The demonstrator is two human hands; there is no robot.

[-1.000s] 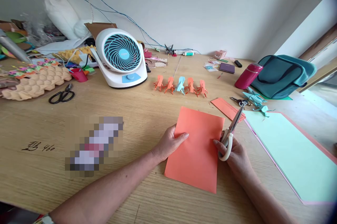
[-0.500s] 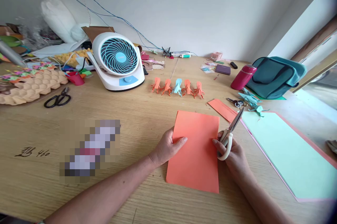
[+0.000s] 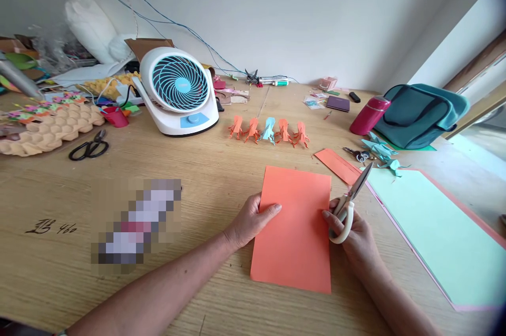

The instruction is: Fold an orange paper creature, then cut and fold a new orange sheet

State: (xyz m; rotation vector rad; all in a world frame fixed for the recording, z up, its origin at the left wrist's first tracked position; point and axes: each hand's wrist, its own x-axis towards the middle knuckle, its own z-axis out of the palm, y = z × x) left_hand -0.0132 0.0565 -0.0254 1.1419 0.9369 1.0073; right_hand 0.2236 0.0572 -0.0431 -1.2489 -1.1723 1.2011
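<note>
My left hand [image 3: 253,220] grips the left edge of an orange sheet of paper [image 3: 294,252], thumb on top and fingers hidden underneath. At the sheet's right edge, my right hand [image 3: 356,236] is closed around white-handled scissors [image 3: 348,209], their blades pointing up and to the right. Its thumb lies by the paper's edge; whether it also pinches the sheet I cannot tell. Beyond the sheet stands a row of folded paper figures, several orange [image 3: 283,131] and one light blue [image 3: 268,130]. A narrow orange paper piece [image 3: 336,165] lies behind the scissors.
Right: pale green sheets [image 3: 438,236], light blue folded figures [image 3: 381,149], keys [image 3: 359,155], a pink bottle [image 3: 370,116] and a teal bag [image 3: 419,117]. Left: a white fan [image 3: 190,120], black scissors [image 3: 89,147], an egg tray [image 3: 51,128] and a blurred-out item [image 3: 138,225].
My right hand and the scissors have shifted slightly right, a little away from the paper's edge. The left hand keeps its grip. The whole view has moved slightly.
</note>
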